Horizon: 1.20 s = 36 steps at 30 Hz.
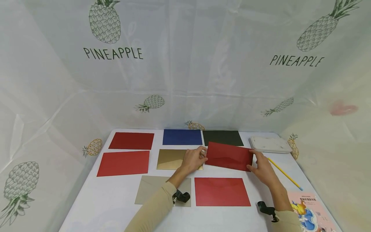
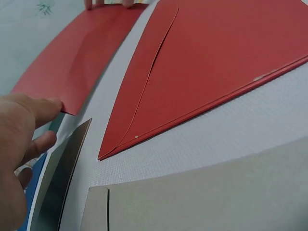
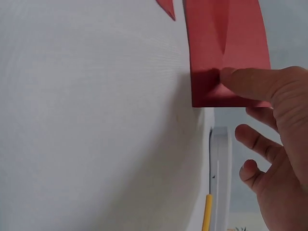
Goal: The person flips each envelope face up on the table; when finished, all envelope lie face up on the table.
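A dark red envelope [image 1: 229, 157] is held slightly tilted above the table between both hands. My left hand [image 1: 192, 160] pinches its left end, the thumb lying at the corner in the left wrist view. My right hand [image 1: 262, 167] grips the right end, with the thumb [image 3: 245, 82] on the near face and the other fingers behind. Under my left hand is a gold envelope [image 1: 171, 159], partly covered. Nearer me lie a beige envelope [image 1: 150, 190], overlapped by my left forearm, and a red envelope [image 1: 222, 192] whose flap shows in the left wrist view.
At the left are two red envelopes [image 1: 123, 163]. Blue [image 1: 182, 137] and dark green [image 1: 223, 137] envelopes lie along the back edge. On the right are a white flat case [image 1: 269, 144], a yellow pencil [image 1: 285, 174] and a pink picture book [image 1: 313, 209]. A pineapple-print sheet [image 1: 203, 74] surrounds the table.
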### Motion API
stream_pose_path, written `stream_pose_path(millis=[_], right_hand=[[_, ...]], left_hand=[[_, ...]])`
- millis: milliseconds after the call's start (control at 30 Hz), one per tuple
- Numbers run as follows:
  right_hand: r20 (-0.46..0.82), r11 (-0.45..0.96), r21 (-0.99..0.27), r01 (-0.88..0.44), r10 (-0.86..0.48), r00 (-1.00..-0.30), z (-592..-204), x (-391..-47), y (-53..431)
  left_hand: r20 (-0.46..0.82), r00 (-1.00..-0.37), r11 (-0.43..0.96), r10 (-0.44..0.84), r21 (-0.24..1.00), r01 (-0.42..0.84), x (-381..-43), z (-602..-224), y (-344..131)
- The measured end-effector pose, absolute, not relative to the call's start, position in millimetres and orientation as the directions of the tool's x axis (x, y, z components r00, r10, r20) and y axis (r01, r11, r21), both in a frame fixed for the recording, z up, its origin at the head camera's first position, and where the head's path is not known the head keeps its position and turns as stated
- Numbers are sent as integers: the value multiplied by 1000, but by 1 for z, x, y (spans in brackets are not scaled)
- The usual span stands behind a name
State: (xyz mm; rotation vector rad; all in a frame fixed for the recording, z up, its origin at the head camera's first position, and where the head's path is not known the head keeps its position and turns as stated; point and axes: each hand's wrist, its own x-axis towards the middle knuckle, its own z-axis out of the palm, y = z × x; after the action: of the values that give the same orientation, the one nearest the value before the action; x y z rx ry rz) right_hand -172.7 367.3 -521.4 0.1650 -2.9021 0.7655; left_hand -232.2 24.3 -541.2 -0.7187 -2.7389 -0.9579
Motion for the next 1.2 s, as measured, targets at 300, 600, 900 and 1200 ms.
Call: stream_pose_path(millis=[300,600,900,1200], right_hand=[[88,877,-469,-99,-65,-994,-527,-173,363],[48,898,-435,-64,-48,-998,-527,-175,360],[-4,914,-405,-31,-35,-999,-526,-176,361],[19,938,-344,-32,-28,-999,-524,-172,358]], left_hand=[[233,-848,680,476,514,523,-232,-537,20],[133,-848,727,513,458,512,-238,-531,18],[97,-826,795,555,233,560,-247,-534,15],[55,-809,789,586,191,584,-246,-539,13]])
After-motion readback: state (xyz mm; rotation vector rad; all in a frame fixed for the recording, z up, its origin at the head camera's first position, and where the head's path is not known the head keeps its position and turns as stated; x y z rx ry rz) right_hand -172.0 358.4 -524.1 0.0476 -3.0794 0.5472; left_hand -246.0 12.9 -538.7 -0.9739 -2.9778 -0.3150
